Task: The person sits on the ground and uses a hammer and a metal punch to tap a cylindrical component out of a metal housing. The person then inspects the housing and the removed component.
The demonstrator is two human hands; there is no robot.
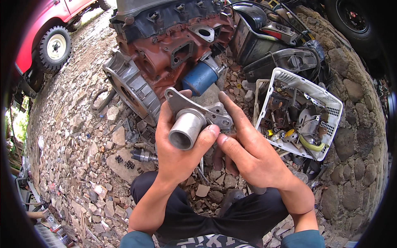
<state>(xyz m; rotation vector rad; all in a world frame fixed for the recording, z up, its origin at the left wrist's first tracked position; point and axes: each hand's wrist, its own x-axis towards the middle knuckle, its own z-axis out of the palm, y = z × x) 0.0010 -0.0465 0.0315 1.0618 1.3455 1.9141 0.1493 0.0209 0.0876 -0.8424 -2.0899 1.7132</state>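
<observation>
Left hand (178, 159) is wrapped snugly around a silver-grey metal fitting (187, 127) with a round tube and flat drilled flange, held up over the lap. Right hand (258, 161) is half curled at the flange's right end, can't tell if it's gripping. Just beyond sits a rusty-red engine block (151, 62) with a blue cylindrical filter (200, 78); a white plastic crate (291, 79) of parts is off right.

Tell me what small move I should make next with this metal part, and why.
I'd probably turn the metal part over to check its back: the left hand grips it, the right hand is by the holed end of its plate and could help, and the open mouth of its tube faces you while the plate's far side is hidden.
</observation>
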